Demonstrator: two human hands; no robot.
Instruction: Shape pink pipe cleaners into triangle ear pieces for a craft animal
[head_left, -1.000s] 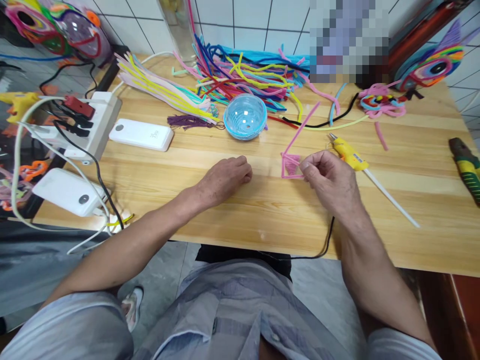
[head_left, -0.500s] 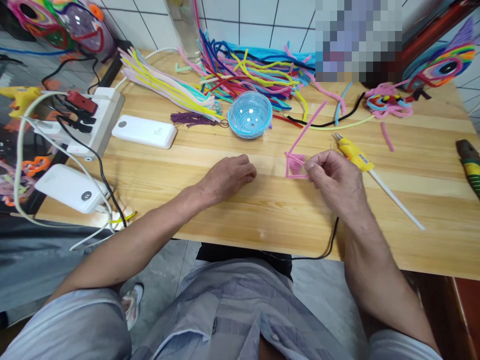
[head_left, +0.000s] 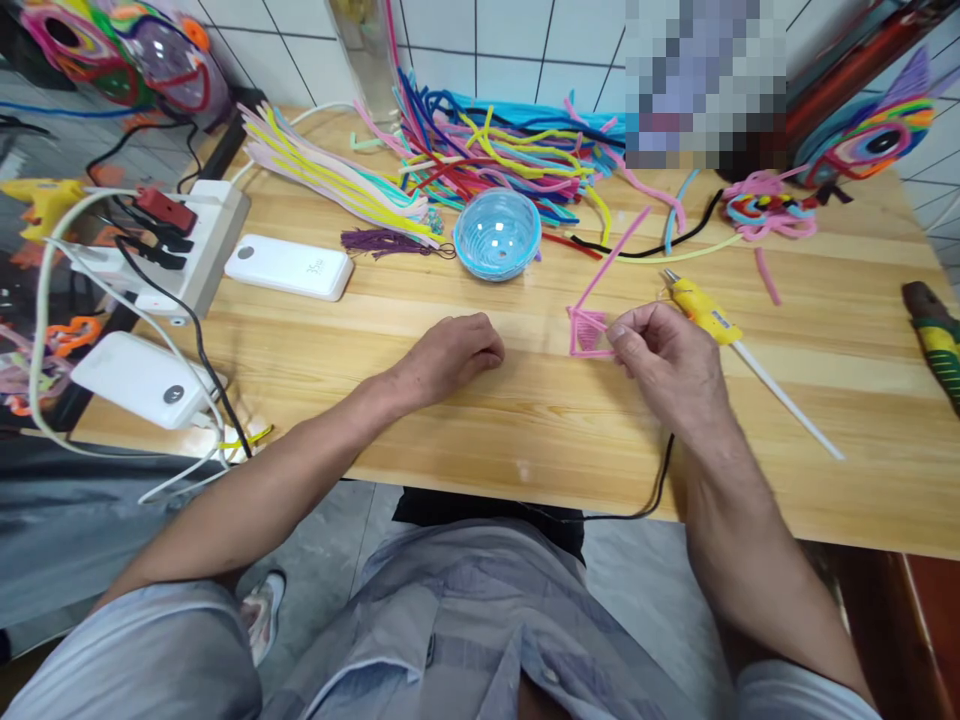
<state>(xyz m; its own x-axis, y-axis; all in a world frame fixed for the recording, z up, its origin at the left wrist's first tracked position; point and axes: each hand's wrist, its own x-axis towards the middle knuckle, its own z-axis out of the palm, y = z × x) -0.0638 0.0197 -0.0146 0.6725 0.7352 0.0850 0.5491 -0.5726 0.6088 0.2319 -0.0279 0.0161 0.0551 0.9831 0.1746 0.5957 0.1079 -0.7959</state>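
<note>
Between thumb and forefinger, my right hand [head_left: 664, 355] pinches the edge of a pink pipe cleaner shape [head_left: 589, 332]. This shape is a small bent frame with a filled middle, and one long straight end slants up and to the right. My left hand [head_left: 461, 355] rests on the wooden table with its fingers curled in, and nothing shows in it. A yellow hot glue gun [head_left: 703, 308] with a white glue stick in its back lies just right of my right hand. Beyond my left hand stands a blue bowl [head_left: 497, 235].
Many coloured pipe cleaners [head_left: 510, 150] are heaped along the back, beside a purple tassel [head_left: 390, 242]. At left are white power banks [head_left: 289, 267] and a power strip [head_left: 214, 240] with cables. Green-and-black handled pliers [head_left: 936, 345] lie at the right edge.
The view has shifted very slightly. Both hands stay in nearly the same places, and my right hand keeps its pinch on the pink pipe cleaner shape.
</note>
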